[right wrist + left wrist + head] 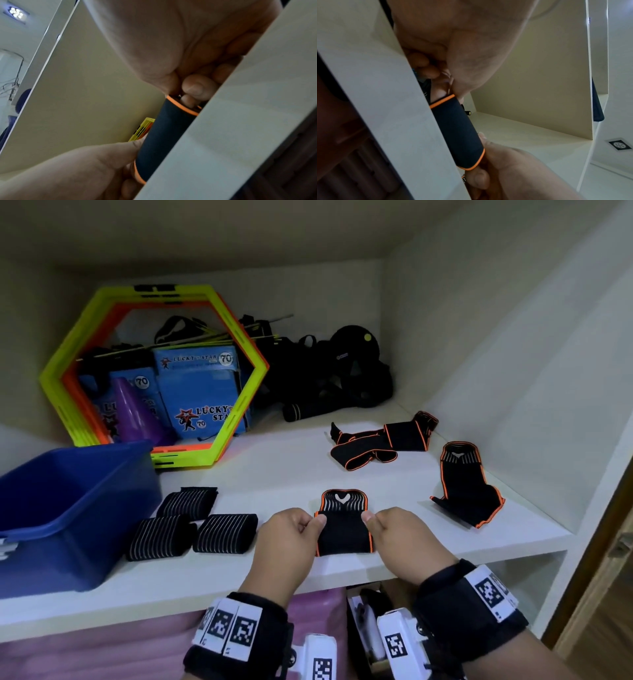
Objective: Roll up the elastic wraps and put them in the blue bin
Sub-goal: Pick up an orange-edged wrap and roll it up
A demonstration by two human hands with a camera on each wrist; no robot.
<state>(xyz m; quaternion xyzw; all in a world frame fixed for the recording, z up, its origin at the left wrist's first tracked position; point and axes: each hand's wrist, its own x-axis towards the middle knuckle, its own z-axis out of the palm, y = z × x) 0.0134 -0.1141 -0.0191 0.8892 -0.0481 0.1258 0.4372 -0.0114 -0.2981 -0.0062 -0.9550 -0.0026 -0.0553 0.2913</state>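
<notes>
A black wrap with orange trim [343,529] lies partly rolled near the shelf's front edge. My left hand [291,529] pinches its left end and my right hand [390,529] pinches its right end. The wrist views show the rolled part [458,135] [164,135] held between thumbs and curled fingers. The blue bin [78,498] stands at the left of the shelf. Three rolled striped black wraps [191,525] lie beside it. An unrolled orange-trimmed wrap [380,443] and another one [466,487] lie to the right.
A yellow-green and orange hexagon frame [154,371] leans at the back left, before blue boxes [202,392] and a purple cone [135,412]. Black gear [335,371] is piled at the back. The white shelf [291,467] ends at a side wall on the right.
</notes>
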